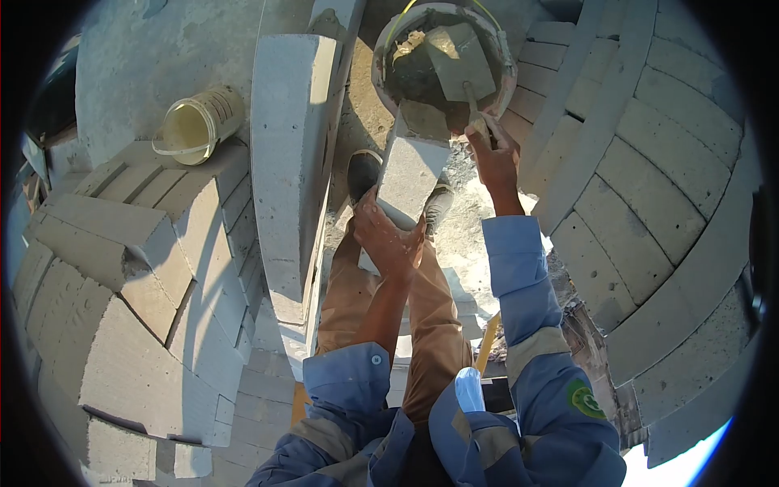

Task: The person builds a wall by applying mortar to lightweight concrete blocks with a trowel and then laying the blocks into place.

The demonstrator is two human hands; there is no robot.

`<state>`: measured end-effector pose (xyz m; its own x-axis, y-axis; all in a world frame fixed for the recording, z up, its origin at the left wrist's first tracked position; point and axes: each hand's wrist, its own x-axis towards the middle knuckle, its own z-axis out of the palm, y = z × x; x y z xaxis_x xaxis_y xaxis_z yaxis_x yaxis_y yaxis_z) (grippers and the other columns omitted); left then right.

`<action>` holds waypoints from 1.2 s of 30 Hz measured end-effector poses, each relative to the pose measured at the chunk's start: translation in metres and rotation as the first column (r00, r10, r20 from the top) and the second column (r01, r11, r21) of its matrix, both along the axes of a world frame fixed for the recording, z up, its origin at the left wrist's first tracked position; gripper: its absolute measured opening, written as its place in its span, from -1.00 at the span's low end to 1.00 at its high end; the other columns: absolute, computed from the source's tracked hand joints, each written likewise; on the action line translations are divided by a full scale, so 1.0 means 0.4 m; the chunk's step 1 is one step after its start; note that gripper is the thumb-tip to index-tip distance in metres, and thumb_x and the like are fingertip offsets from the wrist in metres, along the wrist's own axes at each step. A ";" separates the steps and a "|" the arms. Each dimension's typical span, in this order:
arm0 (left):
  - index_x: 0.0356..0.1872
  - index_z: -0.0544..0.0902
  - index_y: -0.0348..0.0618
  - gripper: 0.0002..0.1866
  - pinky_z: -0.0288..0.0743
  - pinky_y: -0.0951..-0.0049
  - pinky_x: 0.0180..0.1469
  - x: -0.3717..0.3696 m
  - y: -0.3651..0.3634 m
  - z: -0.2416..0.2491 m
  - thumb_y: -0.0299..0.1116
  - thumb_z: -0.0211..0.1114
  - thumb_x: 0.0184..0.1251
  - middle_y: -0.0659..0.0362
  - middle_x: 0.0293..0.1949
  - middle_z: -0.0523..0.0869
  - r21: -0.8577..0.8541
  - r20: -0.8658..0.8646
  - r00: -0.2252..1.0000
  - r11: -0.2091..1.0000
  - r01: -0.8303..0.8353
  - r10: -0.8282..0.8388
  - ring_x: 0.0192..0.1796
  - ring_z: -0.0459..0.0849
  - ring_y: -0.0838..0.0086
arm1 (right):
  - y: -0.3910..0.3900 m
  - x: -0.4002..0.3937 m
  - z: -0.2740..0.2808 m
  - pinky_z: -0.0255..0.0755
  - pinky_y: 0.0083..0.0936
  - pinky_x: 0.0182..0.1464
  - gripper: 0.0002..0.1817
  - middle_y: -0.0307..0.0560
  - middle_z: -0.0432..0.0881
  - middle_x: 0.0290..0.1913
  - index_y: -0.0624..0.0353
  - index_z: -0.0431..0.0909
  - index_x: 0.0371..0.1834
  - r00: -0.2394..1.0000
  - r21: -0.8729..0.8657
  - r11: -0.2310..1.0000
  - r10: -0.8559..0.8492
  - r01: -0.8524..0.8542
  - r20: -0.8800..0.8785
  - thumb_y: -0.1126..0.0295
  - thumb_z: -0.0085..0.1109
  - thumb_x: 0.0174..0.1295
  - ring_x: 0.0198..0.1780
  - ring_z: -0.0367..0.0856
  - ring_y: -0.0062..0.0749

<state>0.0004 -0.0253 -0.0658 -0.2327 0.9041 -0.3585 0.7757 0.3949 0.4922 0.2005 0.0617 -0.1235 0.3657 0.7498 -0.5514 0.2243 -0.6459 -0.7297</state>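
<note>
My left hand (391,235) grips the near end of a light grey block (411,174), thumb on one side and fingers on the other. The block's far end, darkened with wet mortar, reaches the near rim of a bucket (508,77). In my right hand (496,154) is the handle of a trowel (460,61), the fingers wrapped round it. The trowel's wide, flat blade lies over the grey mortar (407,79) inside the bucket. A thin yellowish bail handle arches over the bucket's far side.
Close on my left runs a tall block wall (284,162). Beyond it, stacked blocks (134,325) carry a tipped white pail (213,118). Another block wall (649,187) curves along my right. My shoes (364,172) stand on dusty ground in the narrow gap between.
</note>
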 end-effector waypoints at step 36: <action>0.29 0.35 -0.22 -0.05 0.35 -0.01 0.20 0.022 0.020 0.032 -0.17 0.64 -0.20 -0.01 0.24 0.47 -0.020 -0.053 0.998 0.999 -0.047 0.046 0.25 0.48 0.02 | 0.094 0.053 0.121 0.53 -0.16 0.11 -0.55 -0.10 0.62 0.09 0.02 0.61 0.17 0.526 -0.379 0.710 0.699 -0.594 0.485 0.32 0.39 0.17 0.12 0.60 -0.06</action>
